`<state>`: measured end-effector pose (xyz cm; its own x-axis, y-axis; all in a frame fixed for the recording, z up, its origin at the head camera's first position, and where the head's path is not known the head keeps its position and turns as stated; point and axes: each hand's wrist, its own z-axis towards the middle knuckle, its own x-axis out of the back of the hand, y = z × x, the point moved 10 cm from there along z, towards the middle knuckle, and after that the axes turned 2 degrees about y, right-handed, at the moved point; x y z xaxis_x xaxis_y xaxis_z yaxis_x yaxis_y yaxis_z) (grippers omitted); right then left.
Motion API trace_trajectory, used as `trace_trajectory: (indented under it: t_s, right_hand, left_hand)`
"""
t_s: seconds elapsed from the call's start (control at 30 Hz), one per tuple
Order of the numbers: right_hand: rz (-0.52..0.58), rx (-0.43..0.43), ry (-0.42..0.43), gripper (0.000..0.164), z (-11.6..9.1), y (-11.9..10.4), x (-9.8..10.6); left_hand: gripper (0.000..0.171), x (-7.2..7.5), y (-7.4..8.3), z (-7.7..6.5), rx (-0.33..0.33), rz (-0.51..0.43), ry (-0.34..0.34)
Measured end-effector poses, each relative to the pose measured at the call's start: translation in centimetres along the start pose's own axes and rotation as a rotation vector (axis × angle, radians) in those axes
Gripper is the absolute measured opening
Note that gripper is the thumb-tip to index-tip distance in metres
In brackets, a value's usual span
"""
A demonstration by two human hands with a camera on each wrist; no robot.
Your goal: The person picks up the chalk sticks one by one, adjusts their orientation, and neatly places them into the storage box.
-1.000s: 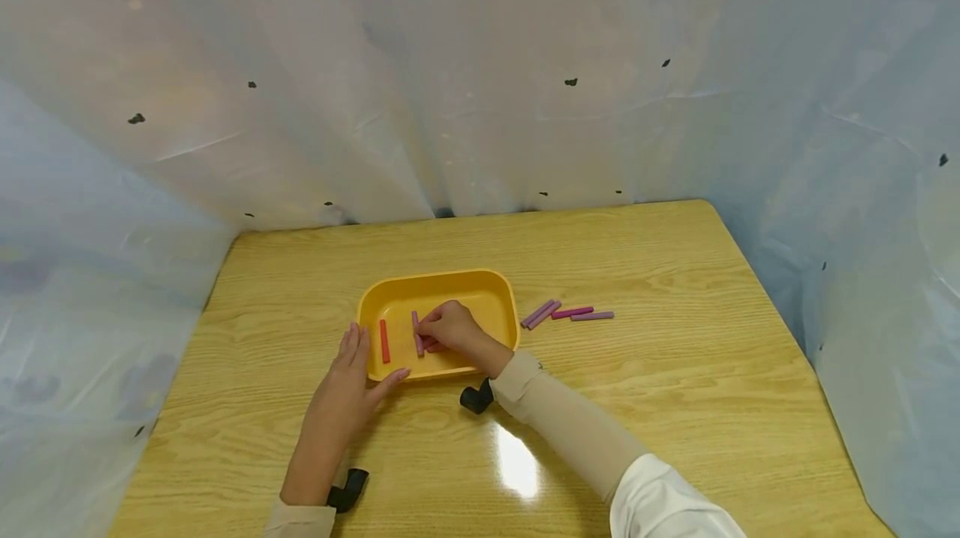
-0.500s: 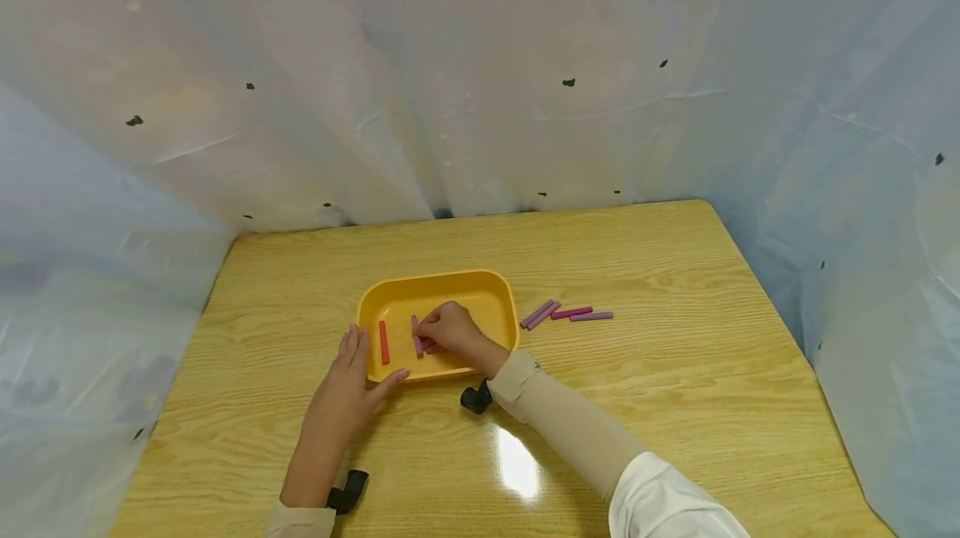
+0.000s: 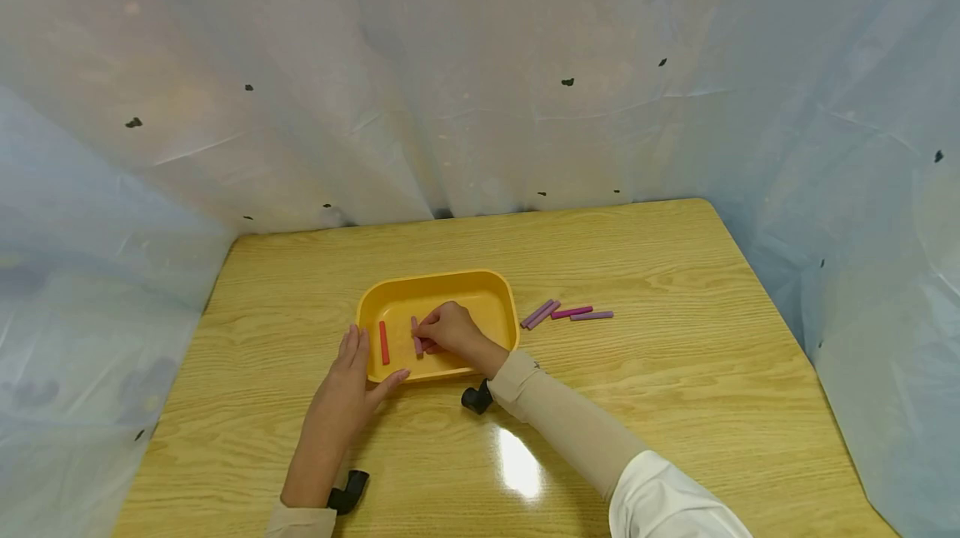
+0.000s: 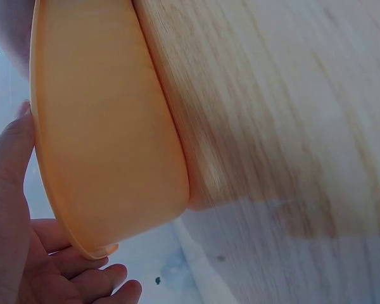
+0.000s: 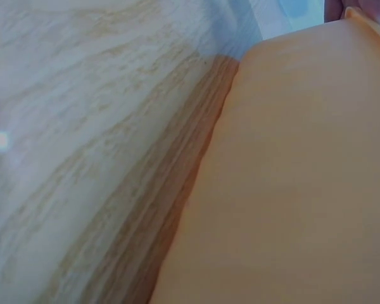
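A yellow tray (image 3: pixel 450 277) stands on the wooden table. My left hand (image 3: pixel 347 384) rests at its near left corner, fingers along the left rim and thumb on the near rim. In the left wrist view the left hand (image 4: pixel 25 209) touches the rim of the tray (image 4: pixel 107 120). Over the tray's middle, my right hand (image 3: pixel 453 330) pinches a purple stick (image 3: pixel 416 346) that lies on the tray floor. Part of a pinkish stick (image 3: pixel 433 348) shows beneath that hand. A red stick (image 3: pixel 384 344) lies at the left inside the tray. The right wrist view shows only the tray's outer wall (image 5: pixel 291 171).
Right of the tray, several sticks lie on the table (image 3: pixel 675 371): purple sticks (image 3: pixel 540 314), a magenta stick (image 3: pixel 572 313) and another purple stick (image 3: pixel 592 316). Black wrist devices (image 3: pixel 348 491) sit below the wrists. A pale sheet (image 3: pixel 480 80) hangs behind the table.
The purple stick under my right fingertips has shifted slightly, its far end now a little nearer. My left hand and the red stick have stayed in place.
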<state>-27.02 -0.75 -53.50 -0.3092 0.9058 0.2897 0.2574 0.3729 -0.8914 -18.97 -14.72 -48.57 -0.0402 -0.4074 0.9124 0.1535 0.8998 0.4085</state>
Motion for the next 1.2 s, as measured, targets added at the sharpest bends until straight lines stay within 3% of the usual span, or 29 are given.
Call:
trace_trajectory:
  t_s: [1.03, 1.2]
  right_hand:
    - [0.080, 0.001, -0.031, 0.016, -0.27, -0.29, -0.17]
    - [0.173, 0.008, -0.049, 0.016, -0.04, -0.13, -0.47]
  left_hand:
    - [0.100, 0.36, 0.17, -0.12, -0.013, -0.012, 0.013]
    - [0.101, 0.25, 0.10, -0.13, -0.015, -0.001, 0.016]
